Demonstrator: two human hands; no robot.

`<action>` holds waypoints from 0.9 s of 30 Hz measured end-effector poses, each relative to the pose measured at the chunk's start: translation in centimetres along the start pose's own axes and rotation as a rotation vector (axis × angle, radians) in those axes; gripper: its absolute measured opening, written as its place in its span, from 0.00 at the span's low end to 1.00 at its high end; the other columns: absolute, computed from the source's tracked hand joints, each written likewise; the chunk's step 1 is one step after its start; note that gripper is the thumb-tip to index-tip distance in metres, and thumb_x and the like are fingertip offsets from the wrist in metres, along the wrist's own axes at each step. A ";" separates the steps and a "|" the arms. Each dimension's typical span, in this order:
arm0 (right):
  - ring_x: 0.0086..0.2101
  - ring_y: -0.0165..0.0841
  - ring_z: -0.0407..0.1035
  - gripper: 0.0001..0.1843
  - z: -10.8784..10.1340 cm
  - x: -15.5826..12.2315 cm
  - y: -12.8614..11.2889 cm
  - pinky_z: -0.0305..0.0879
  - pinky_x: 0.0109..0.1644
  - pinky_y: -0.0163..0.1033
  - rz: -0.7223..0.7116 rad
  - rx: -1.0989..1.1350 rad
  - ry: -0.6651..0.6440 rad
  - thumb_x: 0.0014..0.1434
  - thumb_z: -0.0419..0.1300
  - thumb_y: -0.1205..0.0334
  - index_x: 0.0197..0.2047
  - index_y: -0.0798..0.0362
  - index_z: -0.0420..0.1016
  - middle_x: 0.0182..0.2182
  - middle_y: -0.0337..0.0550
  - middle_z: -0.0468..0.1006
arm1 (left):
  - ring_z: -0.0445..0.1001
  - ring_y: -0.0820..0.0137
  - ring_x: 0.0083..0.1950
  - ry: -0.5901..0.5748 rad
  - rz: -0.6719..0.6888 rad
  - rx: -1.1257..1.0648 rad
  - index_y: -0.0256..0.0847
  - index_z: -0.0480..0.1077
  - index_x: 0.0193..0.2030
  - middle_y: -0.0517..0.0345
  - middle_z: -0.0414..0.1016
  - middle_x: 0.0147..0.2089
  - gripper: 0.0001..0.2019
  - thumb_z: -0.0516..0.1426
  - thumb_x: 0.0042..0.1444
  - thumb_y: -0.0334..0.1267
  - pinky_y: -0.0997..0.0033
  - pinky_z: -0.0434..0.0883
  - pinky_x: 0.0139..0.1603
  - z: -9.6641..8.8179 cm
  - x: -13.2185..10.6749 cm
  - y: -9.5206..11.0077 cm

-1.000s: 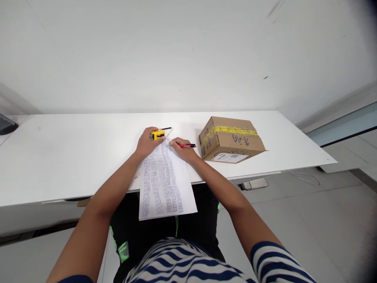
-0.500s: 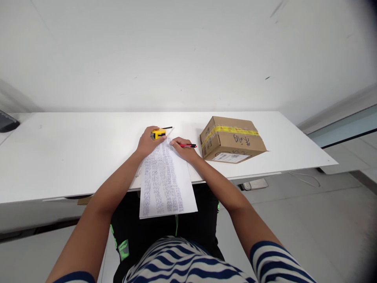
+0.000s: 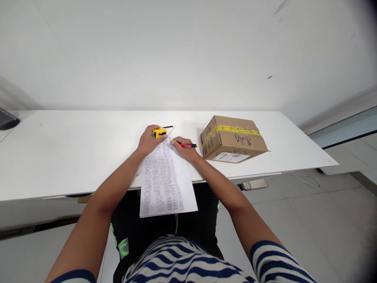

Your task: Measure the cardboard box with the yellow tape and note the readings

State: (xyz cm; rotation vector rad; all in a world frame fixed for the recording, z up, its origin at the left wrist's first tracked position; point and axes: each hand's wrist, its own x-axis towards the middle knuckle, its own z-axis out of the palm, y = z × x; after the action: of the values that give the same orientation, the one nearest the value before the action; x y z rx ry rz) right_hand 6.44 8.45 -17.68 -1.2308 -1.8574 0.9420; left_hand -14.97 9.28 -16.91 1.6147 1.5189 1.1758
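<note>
A white sheet of paper [image 3: 165, 184], covered in columns of handwriting, lies on the white table [image 3: 73, 149] and hangs over its near edge. My left hand [image 3: 149, 141] is closed around a yellow tape measure [image 3: 158, 133] at the sheet's far left corner. At the sheet's far right corner my right hand [image 3: 184, 148] grips a red pen [image 3: 188, 145], its tip at the top of the paper.
A taped cardboard box [image 3: 232, 138] with a shipping label stands on the table right of my hands. A dark object [image 3: 7, 120] lies at the table's far left edge. A white wall rises behind the table, and grey floor lies to the right.
Both hands stay where they were on the paper. The view has drifted slightly, nothing else has visibly moved.
</note>
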 end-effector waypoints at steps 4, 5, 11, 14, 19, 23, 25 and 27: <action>0.42 0.38 0.76 0.24 0.0 0.0 -0.1 0.69 0.49 0.44 0.010 0.002 -0.002 0.63 0.58 0.36 0.38 0.47 0.80 0.39 0.41 0.85 | 0.75 0.57 0.65 0.004 0.002 0.015 0.49 0.73 0.56 0.53 0.75 0.65 0.26 0.69 0.53 0.53 0.56 0.72 0.63 0.0 0.0 0.1; 0.42 0.38 0.76 0.24 0.0 0.0 -0.1 0.69 0.49 0.44 0.010 0.001 -0.003 0.63 0.57 0.36 0.38 0.47 0.80 0.39 0.41 0.85 | 0.75 0.57 0.65 0.003 0.001 0.018 0.49 0.73 0.56 0.53 0.75 0.65 0.26 0.69 0.53 0.53 0.56 0.72 0.63 -0.1 0.0 0.2; 0.41 0.38 0.76 0.24 -0.1 -0.1 0.0 0.69 0.48 0.43 0.001 -0.023 -0.002 0.65 0.56 0.36 0.39 0.48 0.80 0.38 0.41 0.85 | 0.75 0.57 0.64 0.004 0.001 0.013 0.48 0.73 0.57 0.53 0.75 0.65 0.26 0.69 0.53 0.53 0.56 0.72 0.65 -0.1 -0.2 0.2; 0.43 0.39 0.77 0.25 0.1 -0.5 0.4 0.70 0.51 0.43 -0.079 -0.097 0.042 0.68 0.55 0.37 0.42 0.48 0.82 0.41 0.44 0.84 | 0.75 0.57 0.65 0.014 0.009 0.020 0.48 0.73 0.57 0.52 0.75 0.65 0.26 0.69 0.54 0.52 0.54 0.72 0.66 0.2 -0.2 0.2; 0.45 0.42 0.76 0.25 0.9 -0.1 1.0 0.73 0.49 0.46 -0.227 -0.346 0.017 0.71 0.50 0.45 0.57 0.48 0.81 0.50 0.51 0.81 | 0.69 0.57 0.73 0.292 0.185 0.050 0.49 0.70 0.59 0.50 0.71 0.69 0.25 0.67 0.58 0.51 0.53 0.66 0.75 -1.0 0.4 0.2; 0.48 0.45 0.76 0.31 -0.8 -0.9 -0.6 0.75 0.52 0.52 -0.283 -0.277 0.196 0.72 0.45 0.47 0.72 0.48 0.68 0.60 0.58 0.75 | 0.66 0.54 0.75 0.507 0.333 0.036 0.50 0.68 0.59 0.47 0.69 0.69 0.32 0.64 0.56 0.66 0.49 0.63 0.78 -4.0 -0.4 2.5; 0.48 0.43 0.76 0.34 -2.5 -3.0 -2.1 0.75 0.55 0.53 -0.334 -0.169 0.437 0.73 0.45 0.44 0.77 0.43 0.58 0.64 0.58 0.72 | 0.67 0.52 0.75 0.570 0.386 -0.008 0.51 0.69 0.59 0.47 0.71 0.68 0.38 0.59 0.52 0.77 0.45 0.66 0.76 -4.8 -2.4 4.9; 0.45 0.40 0.77 0.37 -3.9 -6.1 -3.5 0.77 0.50 0.50 -0.395 0.019 0.552 0.72 0.50 0.40 0.80 0.34 0.46 0.68 0.54 0.69 | 0.71 0.49 0.71 0.475 0.399 -0.149 0.53 0.69 0.61 0.46 0.72 0.68 0.41 0.55 0.52 0.81 0.41 0.72 0.70 -4.0 -5.3 8.0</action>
State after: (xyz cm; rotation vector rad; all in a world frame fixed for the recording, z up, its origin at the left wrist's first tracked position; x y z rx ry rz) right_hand 10.08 2.50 -13.74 -0.9375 -1.5523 0.3534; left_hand -14.86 2.38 -9.16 1.6580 1.3636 1.9565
